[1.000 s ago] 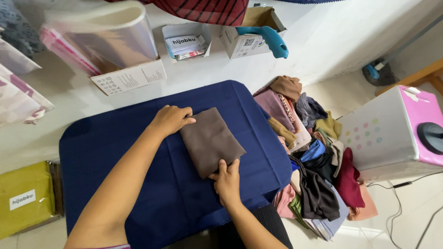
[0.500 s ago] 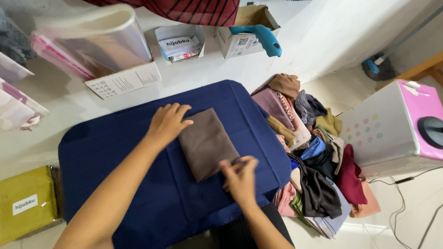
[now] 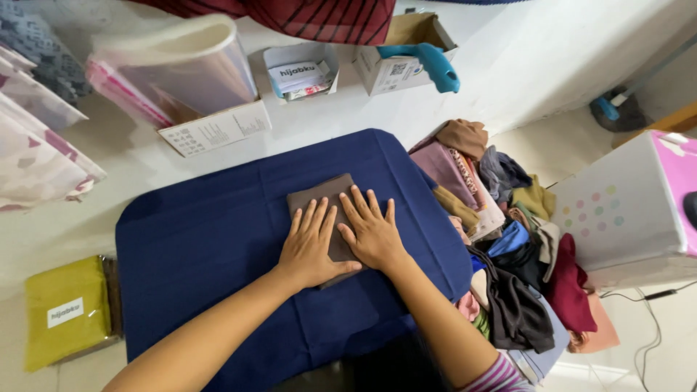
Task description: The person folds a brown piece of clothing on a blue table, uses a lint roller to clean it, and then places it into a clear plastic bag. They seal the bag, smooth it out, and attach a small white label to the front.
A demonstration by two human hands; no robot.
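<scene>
View from above: both hands lie flat, palms down, on a folded grey-brown cloth square (image 3: 324, 197) resting on a dark navy fabric sheet (image 3: 218, 254) spread over the white table (image 3: 131, 167). The left hand (image 3: 311, 245) covers the lower left part of the folded cloth, its fingers (image 3: 314, 215) extended and spread, grasping nothing; the right hand (image 3: 373, 232) lies just beside it, thumb touching the left hand, its fingers (image 3: 369, 204) likewise extended and pressing down, not closed on anything. Only the upper edge of the cloth shows beyond the fingertips. To the right of the right hand's fingers, a heap of mixed coloured garments (image 3: 501, 239) spills past the table edge. Beyond the fingertips stand a small open cardboard box with a blue-handled tool (image 3: 421, 62) and a clear plastic packet stack (image 3: 174, 80). Well left of the left hand lies a flat yellow-green packet (image 3: 67, 312).
</scene>
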